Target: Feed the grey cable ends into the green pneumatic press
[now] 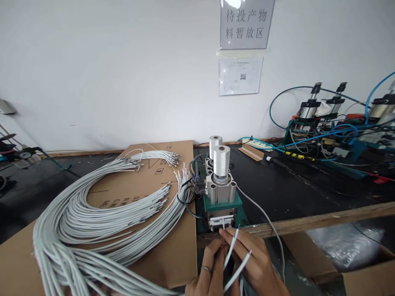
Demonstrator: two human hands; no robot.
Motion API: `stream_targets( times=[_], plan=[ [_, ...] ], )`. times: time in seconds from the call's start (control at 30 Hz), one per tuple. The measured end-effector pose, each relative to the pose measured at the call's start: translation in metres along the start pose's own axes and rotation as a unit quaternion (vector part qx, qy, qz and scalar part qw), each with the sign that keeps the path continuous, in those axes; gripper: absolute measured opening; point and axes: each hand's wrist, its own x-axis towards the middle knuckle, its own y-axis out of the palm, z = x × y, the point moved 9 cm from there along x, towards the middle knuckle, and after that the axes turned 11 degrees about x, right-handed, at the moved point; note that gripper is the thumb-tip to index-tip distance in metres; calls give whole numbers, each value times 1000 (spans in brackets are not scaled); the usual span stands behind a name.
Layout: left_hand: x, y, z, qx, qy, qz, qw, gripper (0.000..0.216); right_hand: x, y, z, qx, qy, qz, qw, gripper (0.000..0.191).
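My left hand, with a ring on one finger, and my right hand meet at the front of a small pneumatic press. Both are closed on white cables, their fingers pinched close together. One thin white end points up into the slot of the press. Two other cable ends stick up past my fingers, one with a blue tip and one with a purplish tip. The fingertips partly hide where the cables are gripped. Left of the press lies a large looped bundle of white cables on flat cardboard.
A second press cylinder stands behind the first. At the right are more pneumatic machines with blue hoses, and a power strip. A grey cable hangs over the bench edge. Below sits an open cardboard box.
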Motion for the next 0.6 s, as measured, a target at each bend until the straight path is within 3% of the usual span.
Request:
stream_targets(
  times=[0.6],
  plan=[
    [4, 0, -2, -20, 27, -5, 999, 29, 15, -7, 4, 19, -4, 9, 1000, 38]
  ],
)
